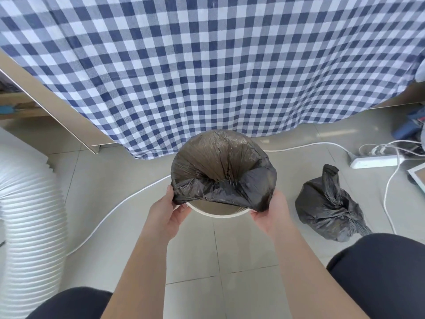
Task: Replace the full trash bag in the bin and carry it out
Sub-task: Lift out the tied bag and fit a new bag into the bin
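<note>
A round white bin (220, 213) stands on the tiled floor in front of me. A fresh black bag (218, 166) lines it, stretched over the far rim, with its near edge bunched and lifted above the near rim. My left hand (169, 210) pinches that edge at the bin's left side. My right hand (272, 214) pinches it at the right side. The full black trash bag (326, 208), tied at the top, sits on the floor to the right of the bin, apart from both hands.
A blue-and-white checked cloth (207, 72) hangs just behind the bin. A white ribbed hose (30, 215) lies at the left. A white cable (119, 203) crosses the floor, and a power strip (377, 161) with plugs sits at the right. My knees frame the bottom.
</note>
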`<state>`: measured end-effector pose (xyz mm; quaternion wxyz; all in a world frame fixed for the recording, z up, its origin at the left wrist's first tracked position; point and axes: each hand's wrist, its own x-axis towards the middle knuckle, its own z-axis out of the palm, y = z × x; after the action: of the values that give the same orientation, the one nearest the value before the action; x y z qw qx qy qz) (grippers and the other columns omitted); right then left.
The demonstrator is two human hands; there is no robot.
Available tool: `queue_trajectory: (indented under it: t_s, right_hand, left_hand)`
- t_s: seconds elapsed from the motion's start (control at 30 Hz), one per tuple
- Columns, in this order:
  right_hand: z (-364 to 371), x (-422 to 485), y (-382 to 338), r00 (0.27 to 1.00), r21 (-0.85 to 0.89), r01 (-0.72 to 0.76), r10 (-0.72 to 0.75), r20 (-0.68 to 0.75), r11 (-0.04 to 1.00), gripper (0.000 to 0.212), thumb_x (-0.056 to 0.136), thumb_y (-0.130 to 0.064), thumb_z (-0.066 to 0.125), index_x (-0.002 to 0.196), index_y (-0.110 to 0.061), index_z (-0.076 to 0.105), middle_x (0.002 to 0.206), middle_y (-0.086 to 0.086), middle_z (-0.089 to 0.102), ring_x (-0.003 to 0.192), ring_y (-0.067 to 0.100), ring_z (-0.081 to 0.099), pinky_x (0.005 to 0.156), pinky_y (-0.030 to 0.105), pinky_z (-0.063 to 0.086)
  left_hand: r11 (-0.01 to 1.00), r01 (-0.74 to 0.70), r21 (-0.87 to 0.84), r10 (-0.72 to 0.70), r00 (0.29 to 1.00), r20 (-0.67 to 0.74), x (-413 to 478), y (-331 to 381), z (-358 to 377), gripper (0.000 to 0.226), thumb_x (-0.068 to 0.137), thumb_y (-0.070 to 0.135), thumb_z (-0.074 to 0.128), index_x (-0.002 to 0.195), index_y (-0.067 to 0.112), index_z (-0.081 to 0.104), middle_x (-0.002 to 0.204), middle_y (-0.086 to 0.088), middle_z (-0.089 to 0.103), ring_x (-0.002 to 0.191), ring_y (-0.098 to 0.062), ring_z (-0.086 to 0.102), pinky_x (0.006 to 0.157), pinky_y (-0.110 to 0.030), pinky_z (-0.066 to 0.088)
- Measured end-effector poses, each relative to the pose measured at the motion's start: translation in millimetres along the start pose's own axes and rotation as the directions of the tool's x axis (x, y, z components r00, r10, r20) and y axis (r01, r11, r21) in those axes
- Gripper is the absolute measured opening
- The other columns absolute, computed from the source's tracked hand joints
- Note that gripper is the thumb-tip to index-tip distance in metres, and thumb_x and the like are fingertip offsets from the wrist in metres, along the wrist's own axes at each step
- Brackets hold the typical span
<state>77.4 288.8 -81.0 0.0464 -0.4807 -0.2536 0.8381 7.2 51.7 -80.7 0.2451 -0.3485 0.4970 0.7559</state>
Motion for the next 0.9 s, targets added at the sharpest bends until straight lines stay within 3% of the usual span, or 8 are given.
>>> queue_trajectory:
  t_s: [0.13, 0.23, 0.4, 0.5, 0.63, 0.73, 0.8, 0.9]
  right_hand:
    - [5.3, -2.9, 7.5, 0.997, -0.027, 0.014, -0.012, 0.077, 1.000, 0.037, 0.111, -0.031, 0.034, 0.108, -0.021, 0.070, 0.111, 0.005, 0.075, 0.096, 0.029, 0.072, 0.086, 0.047, 0.060]
    - [6.4, -1.5, 11.8, 0.998, -0.072, 0.031, -0.027, 0.055, 0.997, 0.037, 0.111, -0.033, 0.032, 0.107, -0.022, 0.068, 0.110, 0.002, 0.070, 0.101, 0.026, 0.066, 0.101, 0.049, 0.050]
    - [9.4, -1.4, 14.5, 0.996, -0.195, 0.005, -0.022, -0.086, 0.981, 0.030, 0.107, -0.028, 0.039, 0.106, -0.019, 0.068, 0.094, 0.003, 0.075, 0.088, 0.024, 0.067, 0.078, 0.039, 0.060]
    - [8.3, -1.3, 14.3, 0.993, -0.259, -0.031, 0.001, -0.115, 0.965, 0.030, 0.108, -0.027, 0.041, 0.099, -0.017, 0.068, 0.064, -0.001, 0.075, 0.072, 0.022, 0.067, 0.048, 0.030, 0.059]
    - [4.5, 3.3, 13.7, 0.987, -0.287, -0.044, -0.004, -0.163, 0.957, 0.026, 0.104, -0.028, 0.044, 0.087, -0.020, 0.062, 0.072, -0.002, 0.065, 0.064, 0.017, 0.058, 0.050, 0.023, 0.048]
    - [6.9, 11.0, 5.5, 0.922, -0.452, 0.078, -0.237, -0.306, 0.888, 0.019, 0.097, -0.026, 0.042, 0.085, -0.016, 0.053, 0.076, 0.001, 0.050, 0.069, 0.022, 0.045, 0.059, 0.031, 0.034]
    - [11.2, 11.3, -1.2, 0.787, -0.576, 0.275, -0.524, -0.326, 0.770, 0.023, 0.092, -0.028, 0.044, 0.097, -0.012, 0.059, 0.089, 0.005, 0.059, 0.083, 0.027, 0.054, 0.071, 0.037, 0.044]
    - [25.9, 3.5, -9.0, 0.657, -0.760, 0.488, -0.754, -0.004, 0.430, 0.036, 0.089, -0.028, 0.054, 0.122, -0.018, 0.062, 0.116, -0.001, 0.058, 0.100, 0.021, 0.056, 0.090, 0.035, 0.043]
  left_hand:
    - [0.998, 0.059, -0.005, -0.059, 0.998, -0.038, 7.1, -6.9, 0.1, 0.034, 0.106, 0.041, 0.060, 0.110, 0.011, 0.076, 0.087, -0.002, 0.078, 0.066, -0.014, 0.067, 0.072, -0.032, 0.066]
    - [0.997, 0.061, 0.046, -0.058, 0.996, -0.065, 10.2, -13.2, 1.7, 0.031, 0.109, 0.038, 0.057, 0.098, 0.013, 0.072, 0.066, 0.000, 0.066, 0.043, -0.010, 0.049, 0.060, -0.029, 0.065]
    - [0.998, 0.056, 0.037, -0.049, 0.986, -0.161, 11.9, -18.6, 4.1, 0.029, 0.110, 0.037, 0.052, 0.093, 0.018, 0.064, 0.065, 0.001, 0.056, 0.048, -0.011, 0.035, 0.039, -0.016, 0.045]
    - [0.999, 0.043, -0.003, -0.043, 0.981, -0.192, 17.9, -20.4, -0.9, 0.030, 0.108, 0.045, 0.056, 0.100, 0.018, 0.065, 0.073, -0.002, 0.060, 0.057, -0.016, 0.046, 0.044, -0.021, 0.055]
    - [0.998, 0.062, 0.032, -0.055, 0.980, -0.192, 22.2, -21.2, -2.7, 0.032, 0.103, 0.047, 0.063, 0.094, 0.016, 0.066, 0.075, 0.000, 0.062, 0.061, -0.015, 0.050, 0.060, -0.027, 0.053]
    - [0.997, 0.068, 0.023, -0.060, 0.968, -0.245, 21.6, -14.9, -1.3, 0.021, 0.099, 0.036, 0.065, 0.086, 0.019, 0.065, 0.082, 0.001, 0.063, 0.071, -0.019, 0.054, 0.076, -0.032, 0.051]
    - [0.992, -0.064, 0.108, 0.102, 0.912, -0.396, 19.8, -7.9, 0.3, 0.017, 0.098, 0.031, 0.059, 0.086, 0.019, 0.060, 0.089, 0.000, 0.059, 0.078, -0.026, 0.053, 0.077, -0.034, 0.045]
    - [0.854, -0.352, 0.383, 0.486, 0.802, -0.347, 10.8, 7.2, 8.3, 0.027, 0.094, 0.039, 0.063, 0.114, 0.021, 0.066, 0.105, 0.005, 0.066, 0.097, -0.024, 0.064, 0.092, -0.038, 0.051]
